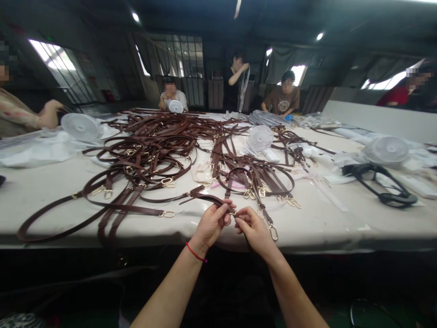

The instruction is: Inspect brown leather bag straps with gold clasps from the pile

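Right now your left hand (212, 222) pinches the brown strap (205, 197) end at the near desk (341, 218) edge, and your right hand (254, 227) pinches its small metal fitting (234, 213). Risk: the fitting slips, since both grips are fingertip-only.

I'm looking down at two bare forearms, no sleeves showing on either one. The left hand (212, 223) has a thin red string bracelet (195, 252) looped round its wrist. The right hand (254, 228) wears nothing: no ring, no watch, no glove. Fingernails are short and plain.
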The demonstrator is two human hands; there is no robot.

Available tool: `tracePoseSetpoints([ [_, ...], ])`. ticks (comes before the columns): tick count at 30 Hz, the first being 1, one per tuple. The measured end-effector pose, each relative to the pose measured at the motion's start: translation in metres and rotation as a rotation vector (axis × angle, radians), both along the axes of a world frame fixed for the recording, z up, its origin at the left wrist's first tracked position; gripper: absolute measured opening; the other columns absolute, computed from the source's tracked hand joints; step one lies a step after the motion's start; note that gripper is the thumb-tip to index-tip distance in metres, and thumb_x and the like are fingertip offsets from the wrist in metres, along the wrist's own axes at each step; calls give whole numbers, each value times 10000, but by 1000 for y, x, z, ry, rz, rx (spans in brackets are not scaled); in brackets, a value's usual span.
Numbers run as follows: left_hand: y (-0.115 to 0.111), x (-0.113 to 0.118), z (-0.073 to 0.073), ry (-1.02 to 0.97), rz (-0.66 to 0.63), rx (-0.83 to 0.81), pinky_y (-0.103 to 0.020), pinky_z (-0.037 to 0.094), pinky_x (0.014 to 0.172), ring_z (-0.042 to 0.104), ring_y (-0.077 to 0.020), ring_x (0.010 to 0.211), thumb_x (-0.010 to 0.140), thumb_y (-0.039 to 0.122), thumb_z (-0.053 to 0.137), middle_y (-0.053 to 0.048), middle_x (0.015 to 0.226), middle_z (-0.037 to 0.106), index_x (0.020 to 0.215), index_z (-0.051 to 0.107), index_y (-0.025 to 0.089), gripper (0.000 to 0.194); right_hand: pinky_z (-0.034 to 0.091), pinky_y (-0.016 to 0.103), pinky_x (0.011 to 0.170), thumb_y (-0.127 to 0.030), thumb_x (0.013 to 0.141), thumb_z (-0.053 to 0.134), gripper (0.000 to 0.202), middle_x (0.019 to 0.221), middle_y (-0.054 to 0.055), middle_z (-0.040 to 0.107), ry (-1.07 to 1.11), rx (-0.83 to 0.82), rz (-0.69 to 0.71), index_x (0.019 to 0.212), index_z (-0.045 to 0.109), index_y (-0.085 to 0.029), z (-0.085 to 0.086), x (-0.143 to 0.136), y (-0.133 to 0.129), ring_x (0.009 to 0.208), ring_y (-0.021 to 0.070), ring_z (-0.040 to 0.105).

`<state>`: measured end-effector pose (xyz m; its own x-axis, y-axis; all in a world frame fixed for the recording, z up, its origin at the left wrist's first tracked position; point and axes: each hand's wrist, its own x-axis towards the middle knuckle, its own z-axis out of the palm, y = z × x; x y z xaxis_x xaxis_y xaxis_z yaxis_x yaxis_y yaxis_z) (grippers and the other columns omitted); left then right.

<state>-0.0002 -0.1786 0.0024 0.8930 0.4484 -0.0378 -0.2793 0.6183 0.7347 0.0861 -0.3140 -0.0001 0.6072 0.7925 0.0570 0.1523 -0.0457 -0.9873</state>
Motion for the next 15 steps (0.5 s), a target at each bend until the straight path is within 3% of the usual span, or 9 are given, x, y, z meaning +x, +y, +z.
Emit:
tracePoseSetpoints([
  [6, -1, -1, -6, -21, 86, -7, -180, 364, 576, 411, -25, 571, 817, 339, 703, -100, 1012, 629, 1024, 618, 104, 324, 360, 234, 578, -309, 898, 557, 162, 691, -23, 529, -192, -36, -100, 908, 462, -179, -1, -6, -3, 624, 113, 480],
  [11, -3, -4, -10, 18, -65, 56, -203, 403, 610, 473, -58, 625, 820, 345, 698, -69, 955, 601, 1098, 613, 120, 368, 440, 250, 635, -342, 923, 525, 178, 792, 5, 573, -108, 49, -64, 948, 455, -180, -1, -5, -2, 686, 128, 552],
  [15, -5, -4, -14, 53, -33, 178, -210, 396, 598, 472, -72, 608, 824, 368, 684, -24, 780, 550, 1077, 622, 117, 362, 452, 269, 728, -308, 873, 605, 182, 972, 44, 578, -393, 25, -192, 988, 562, -174, 11, -5, 1, 838, 146, 568],
])
